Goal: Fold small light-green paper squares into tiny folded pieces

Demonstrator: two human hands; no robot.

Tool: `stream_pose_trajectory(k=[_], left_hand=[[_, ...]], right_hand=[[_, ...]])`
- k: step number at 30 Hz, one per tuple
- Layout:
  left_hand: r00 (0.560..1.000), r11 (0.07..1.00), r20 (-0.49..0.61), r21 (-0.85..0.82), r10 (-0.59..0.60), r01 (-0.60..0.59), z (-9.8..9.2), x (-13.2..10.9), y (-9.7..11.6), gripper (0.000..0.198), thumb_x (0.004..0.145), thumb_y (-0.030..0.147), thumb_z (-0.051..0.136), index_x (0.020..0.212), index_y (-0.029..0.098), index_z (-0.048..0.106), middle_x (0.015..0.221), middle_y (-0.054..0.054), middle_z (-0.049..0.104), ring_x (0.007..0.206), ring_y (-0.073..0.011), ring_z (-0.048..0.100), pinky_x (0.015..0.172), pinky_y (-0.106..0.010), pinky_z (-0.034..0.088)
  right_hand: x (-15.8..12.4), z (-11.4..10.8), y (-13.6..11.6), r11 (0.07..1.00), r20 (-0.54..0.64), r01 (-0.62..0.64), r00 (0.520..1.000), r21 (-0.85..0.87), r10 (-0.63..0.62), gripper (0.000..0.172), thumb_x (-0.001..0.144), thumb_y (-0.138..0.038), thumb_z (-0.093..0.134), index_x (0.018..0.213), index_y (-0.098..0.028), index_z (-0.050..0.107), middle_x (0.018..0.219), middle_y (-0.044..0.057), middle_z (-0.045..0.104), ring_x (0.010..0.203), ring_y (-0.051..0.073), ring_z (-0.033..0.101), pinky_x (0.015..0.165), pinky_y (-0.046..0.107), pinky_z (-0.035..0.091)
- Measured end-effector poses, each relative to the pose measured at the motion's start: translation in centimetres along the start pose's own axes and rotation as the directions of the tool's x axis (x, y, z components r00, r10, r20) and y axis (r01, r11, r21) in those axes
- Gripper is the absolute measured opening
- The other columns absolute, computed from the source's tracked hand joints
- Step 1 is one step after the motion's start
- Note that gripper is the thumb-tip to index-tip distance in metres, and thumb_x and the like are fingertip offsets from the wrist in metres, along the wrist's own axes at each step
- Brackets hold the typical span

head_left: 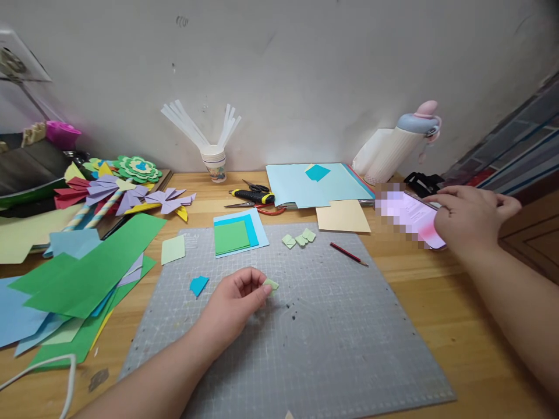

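Observation:
My left hand [242, 299] is above the grey cutting mat [349, 349], thumb and fingers pinching a small folded piece of light green paper [271, 284]. Over at the right, my right hand [471, 218] is closed at the right edge of a phone [417, 218] with a lit screen; its thumb is partly hidden. Several small folded light green pieces [304, 237] lie near the mat's back edge. A folded blue piece [199, 286] rests left of my left hand. Behind it, a green square sheet [231, 237] tops a stack of blue paper.
A red pencil [348, 254] lies on the mat. Scissors [248, 205] and a yellow-black cutter [251, 195] lie behind. A paper cup [213, 163] holds white straws. A bottle [399, 145] leans at the back right. Green sheets [100, 265] and paper flowers [140, 169] fill the left.

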State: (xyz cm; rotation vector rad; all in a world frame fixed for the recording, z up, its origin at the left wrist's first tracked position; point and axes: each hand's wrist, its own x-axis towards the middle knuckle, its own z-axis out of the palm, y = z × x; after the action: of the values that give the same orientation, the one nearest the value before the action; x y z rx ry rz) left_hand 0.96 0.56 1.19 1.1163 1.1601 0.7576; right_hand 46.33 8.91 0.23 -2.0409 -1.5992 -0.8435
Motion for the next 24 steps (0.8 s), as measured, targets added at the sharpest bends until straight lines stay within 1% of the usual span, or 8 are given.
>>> stream_pose_trajectory(k=[4, 8, 11, 13, 17, 19, 22, 24], left_hand=[[1.0, 1.0, 0.001, -0.013, 0.002, -0.002, 0.1, 0.0, 0.0, 0.028, 0.067, 0.04, 0.069, 0.07, 0.017, 0.053, 0.063, 0.004, 0.049, 0.056, -0.0088, 0.043, 0.054, -0.021, 0.033], [1.0, 1.0, 0.007, -0.009, -0.001, 0.001, 0.1, 0.0, 0.1, 0.028, 0.067, 0.04, 0.07, 0.07, 0.017, 0.054, 0.062, 0.004, 0.049, 0.057, -0.0091, 0.043, 0.055, -0.022, 0.033], [1.0, 1.0, 0.004, -0.008, -0.001, 0.001, 0.1, 0.0, 0.1, 0.028, 0.066, 0.04, 0.07, 0.069, 0.017, 0.053, 0.062, 0.004, 0.049, 0.057, -0.0092, 0.043, 0.055, -0.022, 0.033], [1.0, 1.0, 0.007, -0.003, 0.001, -0.001, 0.1, 0.1, -0.1, 0.028, 0.067, 0.04, 0.069, 0.07, 0.017, 0.053, 0.062, 0.004, 0.049, 0.057, -0.0094, 0.043, 0.055, -0.022, 0.033], [1.0, 1.0, 0.017, 0.021, -0.003, 0.003, -0.1, 0.1, -0.2, 0.027, 0.07, 0.04, 0.067, 0.072, 0.017, 0.052, 0.064, 0.003, 0.048, 0.058, -0.0096, 0.043, 0.056, -0.022, 0.033], [1.0, 1.0, 0.022, 0.025, -0.004, 0.004, -0.1, 0.0, -0.2, 0.028, 0.07, 0.04, 0.067, 0.072, 0.017, 0.052, 0.064, 0.003, 0.048, 0.058, -0.0096, 0.043, 0.056, -0.022, 0.033], [1.0, 1.0, 0.029, 0.026, -0.008, 0.007, -0.1, 0.0, -0.1, 0.027, 0.071, 0.039, 0.067, 0.073, 0.016, 0.052, 0.065, 0.003, 0.048, 0.06, -0.0096, 0.043, 0.057, -0.022, 0.034], [0.999, 1.0, 0.035, 0.023, -0.006, 0.005, -0.1, 0.2, -0.3, 0.027, 0.072, 0.039, 0.066, 0.074, 0.016, 0.052, 0.066, 0.003, 0.048, 0.061, -0.0093, 0.043, 0.057, -0.022, 0.033]], right_hand=[[-0.6, 0.3, 0.2, 1.0, -0.011, -0.011, 1.0, 0.003, 0.011, 0.038, 0.089, -0.02, 0.033, 0.092, -0.027, 0.071, 0.102, 0.007, 0.067, 0.103, 0.021, 0.048, 0.086, 0.039, 0.014], [-1.1, 0.3, -0.1, 0.999, -0.007, 0.032, 0.999, -0.002, -0.032, 0.039, 0.088, -0.019, 0.034, 0.093, -0.028, 0.071, 0.103, 0.006, 0.067, 0.1, 0.023, 0.049, 0.085, 0.04, 0.015], [-1.3, 0.0, -0.5, 0.999, 0.015, 0.028, 1.0, -0.02, -0.028, 0.038, 0.088, -0.021, 0.034, 0.094, -0.028, 0.071, 0.106, 0.006, 0.066, 0.1, 0.024, 0.049, 0.085, 0.04, 0.015], [-1.5, -0.1, -0.6, 0.999, 0.001, 0.023, 1.0, -0.033, -0.023, 0.038, 0.088, -0.024, 0.033, 0.094, -0.027, 0.071, 0.106, 0.006, 0.066, 0.099, 0.023, 0.049, 0.086, 0.04, 0.015], [-1.8, 0.0, 0.2, 0.998, -0.043, 0.053, 0.998, -0.025, -0.054, 0.035, 0.085, -0.024, 0.037, 0.095, -0.027, 0.07, 0.105, 0.007, 0.067, 0.099, 0.024, 0.051, 0.086, 0.04, 0.015], [-2.0, 0.0, 0.9, 0.997, -0.075, 0.081, 0.994, -0.012, -0.082, 0.033, 0.082, -0.024, 0.04, 0.093, -0.028, 0.07, 0.104, 0.005, 0.068, 0.098, 0.024, 0.054, 0.088, 0.04, 0.016], [-2.5, 0.0, 2.1, 0.99, -0.18, 0.138, 0.974, -0.004, -0.136, 0.027, 0.077, -0.024, 0.046, 0.086, -0.03, 0.07, 0.098, 0.0, 0.071, 0.094, 0.023, 0.058, 0.09, 0.041, 0.019], [-2.9, -0.1, 2.8, 0.983, -0.248, 0.184, 0.951, -0.024, -0.184, 0.023, 0.072, -0.023, 0.05, 0.08, -0.029, 0.071, 0.092, -0.001, 0.072, 0.088, 0.022, 0.06, 0.092, 0.042, 0.021]])
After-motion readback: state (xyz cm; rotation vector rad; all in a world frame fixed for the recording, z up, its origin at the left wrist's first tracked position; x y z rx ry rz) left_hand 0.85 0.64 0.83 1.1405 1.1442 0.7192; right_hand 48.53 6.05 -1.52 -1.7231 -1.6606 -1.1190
